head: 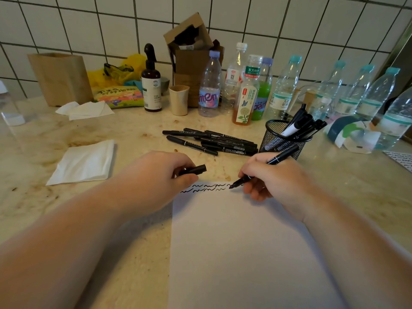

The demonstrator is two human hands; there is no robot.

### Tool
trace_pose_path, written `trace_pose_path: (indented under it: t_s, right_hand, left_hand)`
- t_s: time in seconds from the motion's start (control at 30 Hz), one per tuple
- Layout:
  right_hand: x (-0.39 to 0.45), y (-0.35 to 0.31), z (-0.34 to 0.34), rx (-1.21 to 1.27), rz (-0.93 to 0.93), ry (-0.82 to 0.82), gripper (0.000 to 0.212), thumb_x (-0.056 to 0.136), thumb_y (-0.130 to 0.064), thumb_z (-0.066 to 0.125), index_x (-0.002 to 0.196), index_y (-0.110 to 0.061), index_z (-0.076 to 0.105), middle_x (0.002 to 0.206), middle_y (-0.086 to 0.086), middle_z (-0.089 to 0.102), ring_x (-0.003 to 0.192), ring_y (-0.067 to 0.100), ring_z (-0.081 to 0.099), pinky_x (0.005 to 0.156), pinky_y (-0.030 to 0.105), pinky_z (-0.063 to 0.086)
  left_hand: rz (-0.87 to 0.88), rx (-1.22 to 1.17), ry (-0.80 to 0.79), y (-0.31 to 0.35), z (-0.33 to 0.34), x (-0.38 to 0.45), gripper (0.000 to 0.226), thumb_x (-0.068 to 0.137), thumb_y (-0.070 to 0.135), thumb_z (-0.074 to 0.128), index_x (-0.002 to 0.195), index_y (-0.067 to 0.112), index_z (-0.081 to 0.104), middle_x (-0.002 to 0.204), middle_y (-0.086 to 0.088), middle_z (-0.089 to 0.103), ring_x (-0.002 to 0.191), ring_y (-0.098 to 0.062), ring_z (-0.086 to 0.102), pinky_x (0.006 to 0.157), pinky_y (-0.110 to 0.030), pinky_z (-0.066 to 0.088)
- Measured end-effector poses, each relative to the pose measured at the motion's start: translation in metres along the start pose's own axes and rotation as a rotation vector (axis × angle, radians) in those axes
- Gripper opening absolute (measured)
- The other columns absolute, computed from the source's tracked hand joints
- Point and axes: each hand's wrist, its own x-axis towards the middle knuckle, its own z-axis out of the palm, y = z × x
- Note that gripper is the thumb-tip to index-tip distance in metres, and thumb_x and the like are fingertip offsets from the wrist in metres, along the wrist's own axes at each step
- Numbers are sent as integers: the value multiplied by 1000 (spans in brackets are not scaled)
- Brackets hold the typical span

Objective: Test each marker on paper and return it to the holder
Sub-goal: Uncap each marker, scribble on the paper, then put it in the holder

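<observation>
A white sheet of paper [240, 241] lies on the counter in front of me, with two rows of black squiggles [204, 188] along its top edge. My right hand [274, 177] grips an uncapped black marker [275, 160], its tip touching the paper at the right end of the upper row. My left hand [160, 172] rests at the paper's top left corner and pinches the marker's black cap [195, 169]. Several black markers [211, 141] lie in a loose pile behind my hands. A black mesh holder [283, 139] to the right holds several more markers.
Several plastic bottles [285, 90] line the tiled back wall. A paper cup [179, 99], spray bottle [151, 83], cardboard box [191, 47] and wooden container [60, 78] stand behind. Folded tissues [84, 163] lie at the left. Another scribbled sheet [401, 158] shows at the right edge.
</observation>
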Motion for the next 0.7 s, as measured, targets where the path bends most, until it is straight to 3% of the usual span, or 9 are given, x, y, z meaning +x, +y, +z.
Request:
trace_pose_path:
  t_s: [0.57,0.7]
  right_hand:
    - [2,4,5,2,33,-12,19,92,-4,63,77,-1,73,67,18,75,54,23,69,53,30,58]
    - [5,6,4,3,55,12,16,92,-3,61,81,2,72,66,19,74,52,23,69,49,28,57]
  left_hand:
    - [-25,48,-2,-7,8,4,24,90,57,54,110,48,63,78,24,61,71,3,55,55,-17,39]
    - [-23,48,-8,-7,8,4,24,90,56,54,110,47,64,79,25,61,73,4,55,57,-17,39]
